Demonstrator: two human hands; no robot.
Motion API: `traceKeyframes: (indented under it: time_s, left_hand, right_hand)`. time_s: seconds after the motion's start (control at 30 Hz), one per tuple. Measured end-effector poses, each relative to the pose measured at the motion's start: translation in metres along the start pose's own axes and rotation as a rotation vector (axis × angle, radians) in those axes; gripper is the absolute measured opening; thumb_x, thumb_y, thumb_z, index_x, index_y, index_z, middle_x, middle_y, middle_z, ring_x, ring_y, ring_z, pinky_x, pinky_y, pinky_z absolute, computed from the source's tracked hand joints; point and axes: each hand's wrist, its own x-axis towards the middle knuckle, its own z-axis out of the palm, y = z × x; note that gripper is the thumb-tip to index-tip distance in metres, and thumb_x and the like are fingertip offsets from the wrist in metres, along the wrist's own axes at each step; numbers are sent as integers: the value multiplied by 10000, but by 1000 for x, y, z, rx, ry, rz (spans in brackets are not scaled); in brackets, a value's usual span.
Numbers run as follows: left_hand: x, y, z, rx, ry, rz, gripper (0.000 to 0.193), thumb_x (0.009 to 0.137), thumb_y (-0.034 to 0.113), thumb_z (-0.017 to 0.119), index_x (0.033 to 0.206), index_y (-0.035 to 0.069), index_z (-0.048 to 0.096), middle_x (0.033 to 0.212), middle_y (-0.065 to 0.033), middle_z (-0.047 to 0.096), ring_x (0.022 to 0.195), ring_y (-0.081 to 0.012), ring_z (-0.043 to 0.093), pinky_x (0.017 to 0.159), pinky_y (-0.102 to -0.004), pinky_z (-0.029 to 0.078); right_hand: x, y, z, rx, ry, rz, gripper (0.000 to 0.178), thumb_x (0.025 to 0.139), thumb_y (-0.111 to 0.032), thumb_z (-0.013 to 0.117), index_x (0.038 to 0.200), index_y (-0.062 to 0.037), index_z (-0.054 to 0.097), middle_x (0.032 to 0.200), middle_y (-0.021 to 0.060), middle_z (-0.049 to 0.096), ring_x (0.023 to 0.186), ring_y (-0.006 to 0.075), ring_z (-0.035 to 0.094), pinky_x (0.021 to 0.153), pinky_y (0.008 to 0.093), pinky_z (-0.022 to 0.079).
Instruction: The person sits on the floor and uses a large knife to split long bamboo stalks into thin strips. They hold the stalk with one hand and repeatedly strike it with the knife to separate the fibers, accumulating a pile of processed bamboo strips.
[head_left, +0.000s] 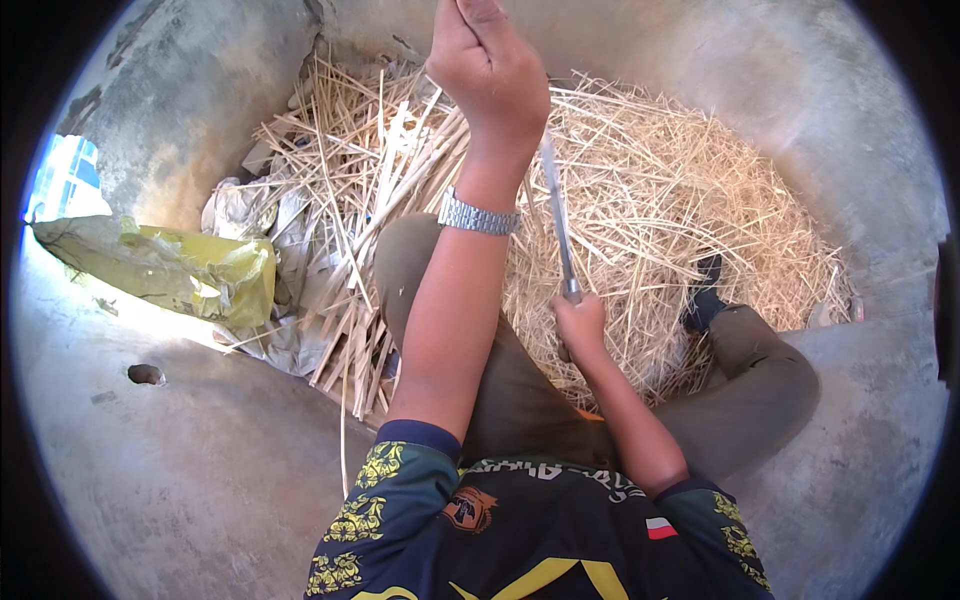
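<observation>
My left hand [492, 75] is raised at the top edge of the head view, a metal wristwatch [478, 214] on its wrist. Its fingers look closed, but their tips are cut off by the edge, so what they pinch cannot be seen. Lower and to the right, my right hand [581, 326] grips the handle of a long, narrow-bladed knife [558, 215]. The blade points upward and away from me, over the straw-like shavings [640, 190]. Left of the blade lies a pile of split pale strips [395, 150], bamboo-like, partly behind my left arm.
Curved concrete walls [800, 90] surround the pile. A yellow-green plastic sack [210, 270] lies at left, beside crumpled pale sheeting [290, 235]. My bent legs [750, 390] frame the work area. The concrete at lower left has a hole [146, 374].
</observation>
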Motion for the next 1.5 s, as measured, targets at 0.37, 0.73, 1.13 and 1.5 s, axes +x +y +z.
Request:
traceKeyframes:
  time_s: [0.37,0.73,1.13,1.5]
  left_hand:
    - [-14,1,26,93,90,96,414,1107,280,419,779,44,513,623,37,387,566,-70,356,511,-278,305]
    - [8,-16,-7,9,-90,-76,420,1108,294,414,767,70,515,601,53,390,533,-39,357,488,-240,296]
    - [-9,-5,9,-142,-75,123,420,1112,325,381,758,107,439,570,44,380,482,-47,358,436,-231,283]
    - [5,-16,-12,-395,-116,-165,424,1091,408,424,793,107,454,582,59,346,438,-32,313,389,-214,236]
  right_hand:
    - [11,70,-9,-250,55,-103,210,846,-125,649,682,1,616,623,60,611,487,190,549,493,345,388]
    - [-9,-3,-9,279,-109,136,282,842,-144,718,663,-94,506,532,-3,496,400,112,410,400,314,373]
    - [20,80,9,-319,-5,-66,263,834,-196,657,711,23,581,590,88,562,494,201,519,517,398,419]
    - [7,17,4,308,-325,338,238,865,-136,686,713,-58,520,548,12,502,459,124,491,462,330,393]
